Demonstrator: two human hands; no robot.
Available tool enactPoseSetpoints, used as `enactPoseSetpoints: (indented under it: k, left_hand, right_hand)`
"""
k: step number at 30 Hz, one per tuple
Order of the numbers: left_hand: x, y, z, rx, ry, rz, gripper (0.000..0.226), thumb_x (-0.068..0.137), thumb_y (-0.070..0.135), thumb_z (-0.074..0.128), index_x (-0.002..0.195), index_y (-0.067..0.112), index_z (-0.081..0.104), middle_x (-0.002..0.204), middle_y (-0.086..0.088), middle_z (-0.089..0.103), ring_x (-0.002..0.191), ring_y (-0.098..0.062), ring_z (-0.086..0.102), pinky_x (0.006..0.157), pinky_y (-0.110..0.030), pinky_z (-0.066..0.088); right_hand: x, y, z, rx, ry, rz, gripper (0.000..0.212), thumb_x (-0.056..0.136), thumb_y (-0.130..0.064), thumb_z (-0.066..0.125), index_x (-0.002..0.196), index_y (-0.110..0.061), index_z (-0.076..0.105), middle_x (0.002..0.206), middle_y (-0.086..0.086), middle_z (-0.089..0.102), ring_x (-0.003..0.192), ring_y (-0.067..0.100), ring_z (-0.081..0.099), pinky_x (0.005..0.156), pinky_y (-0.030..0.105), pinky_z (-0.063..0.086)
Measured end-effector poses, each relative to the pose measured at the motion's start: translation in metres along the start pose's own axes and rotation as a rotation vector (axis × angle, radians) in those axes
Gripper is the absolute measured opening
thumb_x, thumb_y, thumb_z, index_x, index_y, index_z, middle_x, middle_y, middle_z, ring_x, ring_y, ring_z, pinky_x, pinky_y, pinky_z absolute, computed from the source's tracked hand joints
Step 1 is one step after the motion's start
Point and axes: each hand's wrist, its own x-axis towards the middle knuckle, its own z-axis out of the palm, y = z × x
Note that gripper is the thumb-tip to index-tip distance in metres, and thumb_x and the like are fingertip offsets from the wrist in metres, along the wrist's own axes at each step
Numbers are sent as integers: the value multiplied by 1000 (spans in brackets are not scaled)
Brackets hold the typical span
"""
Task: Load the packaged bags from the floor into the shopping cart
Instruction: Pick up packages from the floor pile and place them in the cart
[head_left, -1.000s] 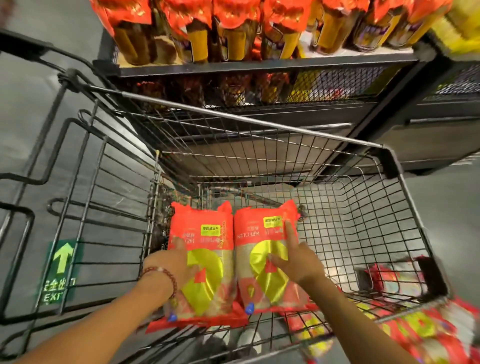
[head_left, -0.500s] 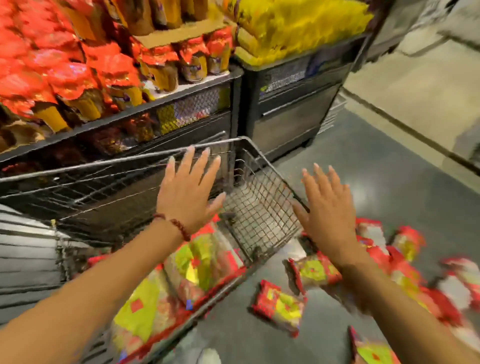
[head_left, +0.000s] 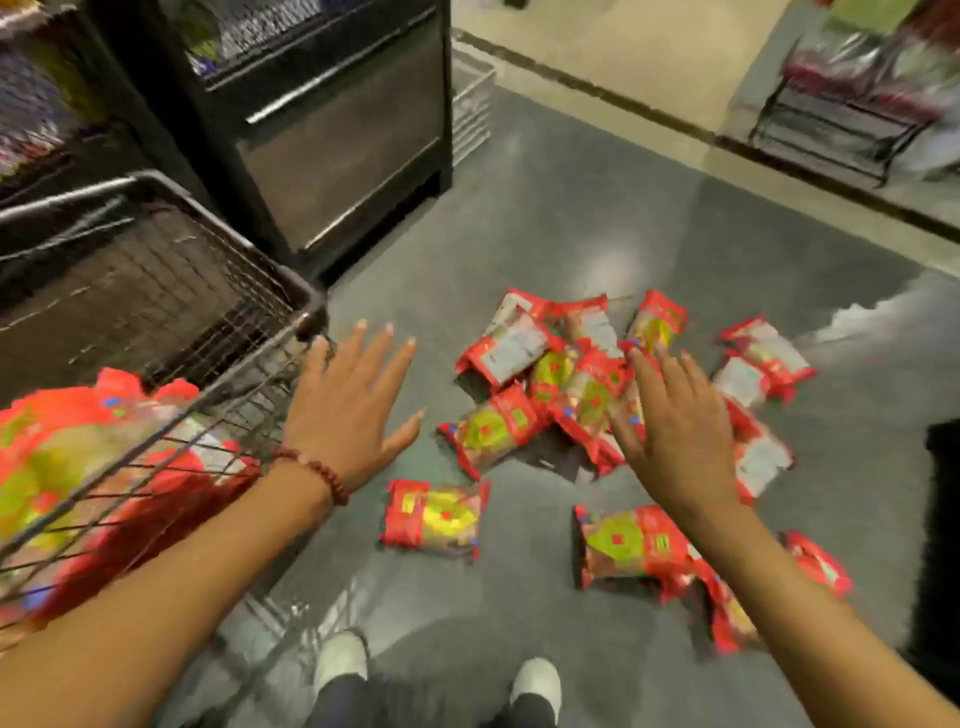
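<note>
Left hand: the left hand (head_left: 349, 410) is empty, palm down, fingers spread wide and thumb out to the side, held in the air just beside the near corner of the shopping cart (head_left: 218, 332); it touches nothing that can be made out.
Bracelet: a beaded bracelet (head_left: 317, 474) of dark red beads circles the left wrist.
Right hand: the right hand (head_left: 675, 431) is also empty and flat, fingers apart, hovering above the heap of bags; whether the fingertips reach any bag cannot be told through the blur.
Single bag: one red-and-gold bag (head_left: 435, 519) lies alone on the floor between the two forearms, apart from the heap.
Heap: the pile of packaged bags (head_left: 561, 374) lies on the floor ahead of the right hand, bags overlapping, some face up with a gold emblem, some showing a pale back panel.
Near-right bag: a larger bag (head_left: 631, 545) lies flat just beside the right forearm, more red bags partly hidden under that arm.
Cart load: bags in the cart (head_left: 67, 467) show red and yellow-green through the wire side, heavily blurred.
Floor: the grey floor (head_left: 571, 228) is glossy, with a pale strip farther off.
Shoes: two white shoes (head_left: 340, 657) stand at the bottom edge.
Shelving: a dark shelf unit (head_left: 337, 130) stands behind the cart.
</note>
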Motion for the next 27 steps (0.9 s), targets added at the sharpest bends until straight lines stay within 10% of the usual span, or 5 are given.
enactPoseSetpoints:
  k: [16, 21, 27]
  left_hand:
    - [-4, 152, 443, -30, -361, 184, 76, 73, 62, 34, 137, 21, 43, 136, -19, 50, 126, -40, 46, 96, -63, 31]
    - [-3, 141, 564, 3, -384, 178, 68, 82, 41, 63, 142, 31, 33, 141, -19, 45, 132, -38, 40, 100, -61, 28]
    - [33, 107, 648, 102, -715, 122, 114, 52, 88, 50, 135, 51, -19, 143, -5, 41, 131, -25, 40, 102, -41, 36]
  right_hand:
    - [-246, 161, 385, -10, -363, 361, 66, 83, -43, 39, 126, 4, 54, 123, 34, 56, 110, 50, 55, 93, 54, 46]
    - [-287, 181, 489, 1, -373, 468, 62, 86, -39, 56, 134, 0, 49, 113, 35, 56, 99, 49, 57, 81, 51, 51]
    - [-308, 219, 553, -137, -507, 848, 85, 87, -65, 37, 149, -34, -11, 95, 27, 66, 82, 37, 67, 60, 35, 41]
